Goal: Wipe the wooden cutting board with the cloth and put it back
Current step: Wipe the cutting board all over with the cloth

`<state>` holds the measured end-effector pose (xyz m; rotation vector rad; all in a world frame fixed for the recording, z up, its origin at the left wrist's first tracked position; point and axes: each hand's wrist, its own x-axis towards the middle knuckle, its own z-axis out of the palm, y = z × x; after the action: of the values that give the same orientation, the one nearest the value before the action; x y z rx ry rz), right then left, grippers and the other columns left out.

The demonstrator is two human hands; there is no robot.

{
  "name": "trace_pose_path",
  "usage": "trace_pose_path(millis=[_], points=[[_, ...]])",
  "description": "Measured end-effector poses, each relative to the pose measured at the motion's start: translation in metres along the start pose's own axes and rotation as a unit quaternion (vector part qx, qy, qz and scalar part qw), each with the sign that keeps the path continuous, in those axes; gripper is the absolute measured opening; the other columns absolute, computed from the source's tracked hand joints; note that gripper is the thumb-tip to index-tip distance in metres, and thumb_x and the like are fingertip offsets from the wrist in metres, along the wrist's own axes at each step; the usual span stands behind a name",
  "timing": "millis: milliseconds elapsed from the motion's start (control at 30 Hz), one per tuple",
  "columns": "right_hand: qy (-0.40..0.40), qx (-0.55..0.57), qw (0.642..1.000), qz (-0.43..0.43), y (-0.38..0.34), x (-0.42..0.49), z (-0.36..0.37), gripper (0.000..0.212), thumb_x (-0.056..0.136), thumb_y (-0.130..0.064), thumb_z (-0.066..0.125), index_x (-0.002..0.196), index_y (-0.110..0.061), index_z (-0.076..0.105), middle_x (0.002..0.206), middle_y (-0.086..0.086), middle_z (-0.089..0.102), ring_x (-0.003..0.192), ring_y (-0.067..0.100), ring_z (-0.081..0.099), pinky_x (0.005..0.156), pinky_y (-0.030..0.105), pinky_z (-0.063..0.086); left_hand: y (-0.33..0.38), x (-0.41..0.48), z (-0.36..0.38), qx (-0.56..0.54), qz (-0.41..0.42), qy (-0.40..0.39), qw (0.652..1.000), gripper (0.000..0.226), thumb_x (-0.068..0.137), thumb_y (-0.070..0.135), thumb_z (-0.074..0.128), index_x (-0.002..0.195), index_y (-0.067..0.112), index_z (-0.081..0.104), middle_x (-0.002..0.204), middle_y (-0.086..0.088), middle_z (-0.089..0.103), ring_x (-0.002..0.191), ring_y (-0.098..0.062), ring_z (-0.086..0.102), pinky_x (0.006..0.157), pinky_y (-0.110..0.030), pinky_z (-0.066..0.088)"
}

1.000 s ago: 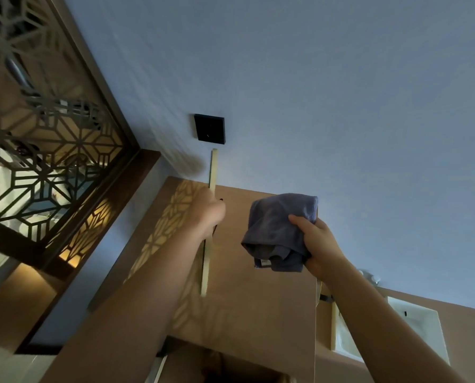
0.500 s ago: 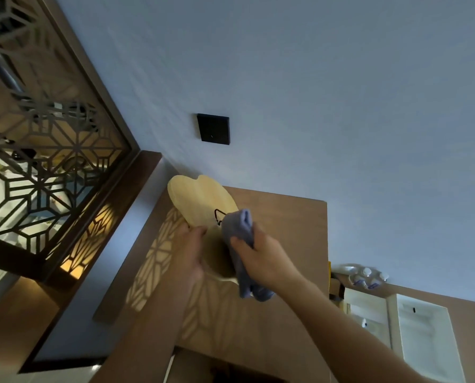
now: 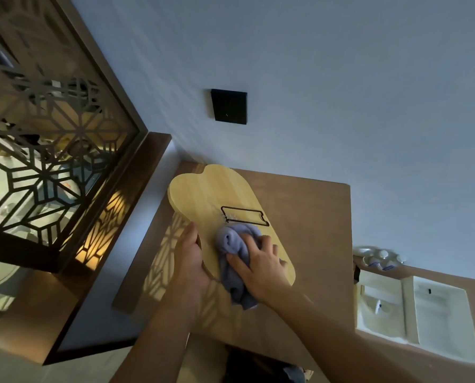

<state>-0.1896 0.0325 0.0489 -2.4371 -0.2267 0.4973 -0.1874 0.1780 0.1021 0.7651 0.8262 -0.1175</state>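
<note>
We judge the wiping underway, the return not yet begun: the wooden cutting board lies toward the worktop's left edge, our left hand clasping the board's left rim, our right hand pressing the bunched cloth onto its face with fingers curled over it

cutting board: I see pale yellow wood with a thin black outlined rectangle drawn on its face.
cloth: I read it as a plain grey-blue.
tabletop: mid brown, with a warm geometric light pattern across its left part.
wall: flat pale blue-grey from my view.
switch plate: solid black.
lattice screen: dark brown frame, star-and-hexagon fretwork, yellow glow behind.
tray: white.
</note>
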Motion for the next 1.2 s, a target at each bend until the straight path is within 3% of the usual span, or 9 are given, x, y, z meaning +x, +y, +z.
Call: trace_pose_path(millis=[67, 200, 300, 500, 600, 767, 933, 1100, 1200], points=[[-0.019, -0.003, 0.998, 0.066, 0.024, 0.010, 0.002, 0.048, 0.092, -0.074, 0.034, 0.131, -0.045, 0.036, 0.126, 0.004, 0.041, 0.122, 0.032, 0.044, 0.093, 0.056, 0.041, -0.002, 0.002, -0.007, 0.022, 0.040, 0.021, 0.999, 0.047, 0.106, 0.045, 0.040, 0.132, 0.015, 0.065, 0.131, -0.014, 0.070, 0.120, -0.036, 0.064, 0.105, -0.054, 0.048], [-0.042, -0.017, 0.987, 0.154, 0.077, 0.026, -0.006, 0.051, 0.097, -0.068, 0.035, 0.142, -0.045, 0.032, 0.134, 0.008, 0.041, 0.127, 0.037, 0.044, 0.099, 0.062, 0.040, -0.003, 0.006, -0.019, 0.097, 0.099, 0.032, 0.990, 0.033, 0.105, 0.046, 0.044, 0.113, 0.030, 0.072, 0.104, 0.004, 0.081, 0.092, -0.017, 0.076, 0.070, -0.041, 0.064], [-0.040, -0.051, 0.983, 0.170, 0.089, 0.031, -0.024, 0.048, 0.100, -0.062, 0.035, 0.144, -0.042, 0.033, 0.133, 0.011, 0.044, 0.124, 0.038, 0.047, 0.099, 0.061, 0.042, -0.005, 0.009, -0.024, 0.068, 0.091, 0.001, 0.993, 0.035, 0.105, 0.045, 0.043, 0.116, 0.027, 0.073, 0.114, 0.000, 0.079, 0.104, -0.021, 0.073, 0.082, -0.041, 0.059], [0.015, -0.015, 0.999, -0.048, -0.006, 0.005, -0.022, 0.054, 0.090, -0.069, 0.032, 0.135, -0.040, 0.033, 0.121, 0.006, 0.046, 0.111, 0.035, 0.051, 0.090, 0.054, 0.046, -0.010, 0.016, -0.034, 0.029, 0.046, -0.030, 0.998, 0.051, 0.105, 0.045, 0.038, 0.131, 0.010, 0.065, 0.119, -0.017, 0.070, 0.104, -0.033, 0.070, 0.084, -0.042, 0.058], [-0.015, -0.072, 0.992, -0.104, -0.035, -0.010, 0.004, 0.052, 0.092, -0.072, 0.026, 0.132, -0.040, 0.036, 0.124, 0.005, 0.046, 0.108, 0.032, 0.049, 0.086, 0.052, 0.044, -0.011, 0.023, -0.043, 0.034, 0.046, -0.023, 0.998, 0.052, 0.102, 0.045, 0.043, 0.084, 0.021, 0.085, 0.080, -0.002, 0.080, 0.066, -0.016, 0.077, 0.051, -0.027, 0.061], [-0.016, -0.075, 0.993, 0.086, 0.027, 0.011, 0.003, 0.053, 0.099, -0.066, 0.033, 0.139, -0.031, 0.040, 0.133, 0.009, 0.044, 0.127, 0.034, 0.044, 0.099, 0.054, 0.041, -0.014, 0.027, -0.039, -0.004, 0.056, -0.043, 0.998, 0.045, 0.103, 0.044, 0.044, 0.106, 0.021, 0.083, 0.124, -0.009, 0.076, 0.121, -0.031, 0.067, 0.091, -0.043, 0.056], [-0.033, -0.078, 0.978, 0.192, 0.076, 0.027, -0.029, 0.056, 0.103, -0.059, 0.031, 0.148, -0.027, 0.037, 0.137, 0.013, 0.043, 0.129, 0.037, 0.044, 0.104, 0.058, 0.041, -0.015, 0.030, -0.045, 0.018, 0.096, -0.023, 0.995, 0.035, 0.100, 0.044, 0.052, 0.116, 0.026, 0.078, 0.125, -0.004, 0.075, 0.115, -0.024, 0.072, 0.083, -0.041, 0.061], [0.026, -0.045, 0.999, -0.006, -0.004, 0.009, -0.027, 0.051, 0.097, -0.060, 0.033, 0.135, -0.028, 0.042, 0.127, 0.009, 0.046, 0.116, 0.035, 0.049, 0.094, 0.051, 0.046, -0.014, 0.029, -0.045, 0.029, 0.049, -0.020, 0.998, 0.042, 0.107, 0.039, 0.037, 0.117, 0.013, 0.069, 0.110, -0.014, 0.074, 0.099, -0.031, 0.072, 0.074, -0.042, 0.059], [-0.016, -0.080, 0.988, -0.127, -0.049, -0.007, -0.008, 0.050, 0.093, -0.066, 0.027, 0.130, -0.035, 0.040, 0.124, 0.006, 0.046, 0.109, 0.032, 0.049, 0.087, 0.051, 0.046, -0.017, 0.029, -0.056, 0.049, 0.028, -0.037, 0.998, 0.044, 0.103, 0.039, 0.037, 0.097, 0.018, 0.074, 0.085, -0.006, 0.079, 0.069, -0.017, 0.077, 0.056, -0.032, 0.063]])
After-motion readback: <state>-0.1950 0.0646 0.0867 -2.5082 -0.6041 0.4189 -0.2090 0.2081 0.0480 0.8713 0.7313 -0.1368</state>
